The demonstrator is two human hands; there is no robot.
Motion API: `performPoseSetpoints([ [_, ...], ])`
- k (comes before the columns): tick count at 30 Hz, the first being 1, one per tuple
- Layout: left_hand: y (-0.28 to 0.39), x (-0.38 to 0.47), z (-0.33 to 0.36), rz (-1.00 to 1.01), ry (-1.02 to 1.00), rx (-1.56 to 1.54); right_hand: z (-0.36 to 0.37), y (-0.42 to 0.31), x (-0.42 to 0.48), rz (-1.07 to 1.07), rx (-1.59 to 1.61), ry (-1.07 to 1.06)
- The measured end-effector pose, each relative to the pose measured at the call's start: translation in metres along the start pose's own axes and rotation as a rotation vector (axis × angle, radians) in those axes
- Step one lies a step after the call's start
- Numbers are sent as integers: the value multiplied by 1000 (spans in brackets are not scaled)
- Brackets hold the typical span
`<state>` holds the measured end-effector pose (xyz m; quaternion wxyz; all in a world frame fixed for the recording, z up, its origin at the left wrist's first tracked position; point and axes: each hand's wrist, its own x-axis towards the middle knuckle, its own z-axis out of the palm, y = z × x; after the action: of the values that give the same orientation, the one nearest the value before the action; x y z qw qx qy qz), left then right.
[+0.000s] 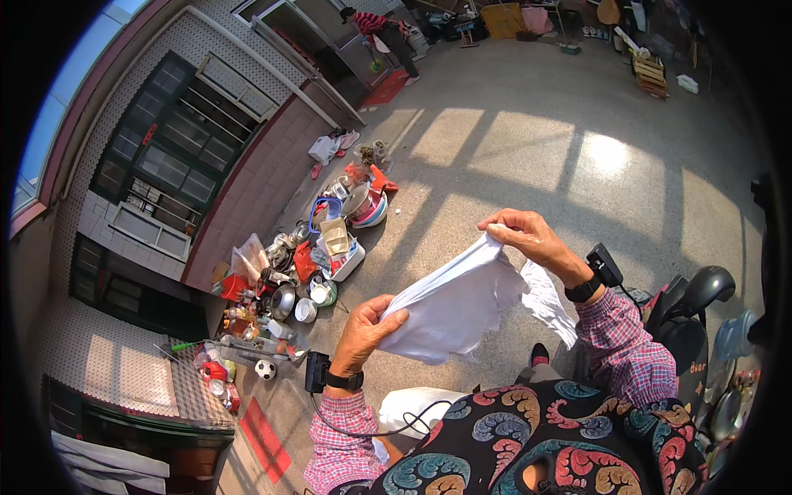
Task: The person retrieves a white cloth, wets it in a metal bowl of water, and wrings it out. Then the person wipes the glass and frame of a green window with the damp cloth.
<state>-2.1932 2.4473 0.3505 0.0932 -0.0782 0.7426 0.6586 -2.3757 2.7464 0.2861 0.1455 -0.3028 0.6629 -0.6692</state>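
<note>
A thin white cloth [455,309] is stretched between my two hands in front of me, its upper edge taut and its lower edge ragged and hanging loose. My left hand [365,328] pinches the near left corner between thumb and fingers. The far upper corner is gripped by my right hand [535,238], higher and farther to the right. Below my right wrist dangles a crumpled white strip [547,303]; whether it joins the cloth I cannot tell. Behind my left forearm shows a white object [414,405], partly covered by my patterned apron [544,439].
Pots, basins, bottles and bags crowd the floor at left, including a white basin [349,260] and a steel pot [283,301]. A small football [265,369] lies nearby. At right stands a dark scooter [684,328]. A person [387,37] bends by the far doorway.
</note>
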Motion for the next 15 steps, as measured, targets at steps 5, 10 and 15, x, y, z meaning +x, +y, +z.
performPoseSetpoints([
  [5,-7,15,-14,-66,180,108,-5,27,53,268,453,-242],
  [10,-22,25,-46,26,446,148,13,36,115,264,350,-402],
  [15,-31,15,-71,194,584,473,42,39,151,30,-6,-576],
])
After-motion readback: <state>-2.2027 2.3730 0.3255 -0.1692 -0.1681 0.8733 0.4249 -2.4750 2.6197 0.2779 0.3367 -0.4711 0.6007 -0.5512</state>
